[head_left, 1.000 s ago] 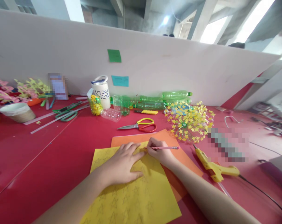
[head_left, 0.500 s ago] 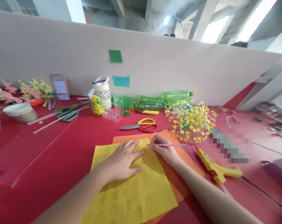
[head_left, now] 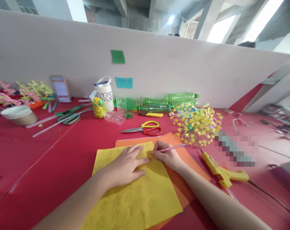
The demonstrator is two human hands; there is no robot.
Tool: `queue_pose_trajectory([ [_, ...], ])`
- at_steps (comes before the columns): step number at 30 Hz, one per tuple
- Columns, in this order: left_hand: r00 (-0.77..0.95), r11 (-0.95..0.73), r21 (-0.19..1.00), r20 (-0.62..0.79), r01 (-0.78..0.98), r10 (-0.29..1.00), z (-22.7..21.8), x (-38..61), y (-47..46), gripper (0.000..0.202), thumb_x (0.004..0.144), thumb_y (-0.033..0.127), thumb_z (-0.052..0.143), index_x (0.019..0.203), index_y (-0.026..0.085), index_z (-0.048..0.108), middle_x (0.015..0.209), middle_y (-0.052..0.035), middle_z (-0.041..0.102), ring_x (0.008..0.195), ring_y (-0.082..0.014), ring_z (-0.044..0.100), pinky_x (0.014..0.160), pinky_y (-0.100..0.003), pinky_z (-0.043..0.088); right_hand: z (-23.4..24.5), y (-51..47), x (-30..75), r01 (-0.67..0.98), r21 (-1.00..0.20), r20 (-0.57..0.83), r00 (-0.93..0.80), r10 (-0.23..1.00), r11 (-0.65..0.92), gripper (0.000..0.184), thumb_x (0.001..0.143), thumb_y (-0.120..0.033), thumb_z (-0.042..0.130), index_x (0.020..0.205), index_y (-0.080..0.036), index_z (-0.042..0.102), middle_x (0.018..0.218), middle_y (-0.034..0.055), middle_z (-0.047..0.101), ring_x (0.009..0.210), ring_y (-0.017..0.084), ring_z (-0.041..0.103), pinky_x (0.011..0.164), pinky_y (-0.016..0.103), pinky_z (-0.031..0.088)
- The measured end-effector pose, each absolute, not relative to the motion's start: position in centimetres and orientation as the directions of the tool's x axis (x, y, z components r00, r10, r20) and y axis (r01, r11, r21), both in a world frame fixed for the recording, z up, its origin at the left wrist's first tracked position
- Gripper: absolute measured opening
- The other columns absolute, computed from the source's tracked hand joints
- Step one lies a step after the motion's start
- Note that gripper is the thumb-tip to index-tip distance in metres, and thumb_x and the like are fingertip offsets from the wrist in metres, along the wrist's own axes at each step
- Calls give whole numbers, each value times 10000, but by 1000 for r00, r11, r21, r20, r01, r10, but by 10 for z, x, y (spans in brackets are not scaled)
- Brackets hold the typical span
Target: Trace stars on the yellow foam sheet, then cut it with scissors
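Yellow sheet w/ drawn stars flat; pink pencil tip on it.

A person's left hand lies flat on a yellow sheet pencilled with stars, while the right hand grips a pink pencil, its tip on the sheet's far edge. The yellow sheet overlaps an orange sheet on a red table. Scissors, a star ornament, green bottles and a yellow glue gun lie nearby.
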State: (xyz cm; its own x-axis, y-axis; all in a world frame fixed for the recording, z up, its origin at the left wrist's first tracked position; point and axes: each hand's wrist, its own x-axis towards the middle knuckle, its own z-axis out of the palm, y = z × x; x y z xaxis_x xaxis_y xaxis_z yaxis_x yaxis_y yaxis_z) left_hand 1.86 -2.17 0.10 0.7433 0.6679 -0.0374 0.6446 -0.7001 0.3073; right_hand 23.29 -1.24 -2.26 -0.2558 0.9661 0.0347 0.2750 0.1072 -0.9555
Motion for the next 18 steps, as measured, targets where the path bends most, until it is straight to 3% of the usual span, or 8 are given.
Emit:
queue_pose_trajectory([
  [18,739,-692,324,-34,645,673,1,18,-22,438,859,479,439,1287,402,393,1453,11,188,1295,-290,190,1009,-452,229,-31,-8,230,280,-951,74,-204,976,130,69,739,-195,486,675,-178,465,541,-29,548,450,85,460,429,180,332],
])
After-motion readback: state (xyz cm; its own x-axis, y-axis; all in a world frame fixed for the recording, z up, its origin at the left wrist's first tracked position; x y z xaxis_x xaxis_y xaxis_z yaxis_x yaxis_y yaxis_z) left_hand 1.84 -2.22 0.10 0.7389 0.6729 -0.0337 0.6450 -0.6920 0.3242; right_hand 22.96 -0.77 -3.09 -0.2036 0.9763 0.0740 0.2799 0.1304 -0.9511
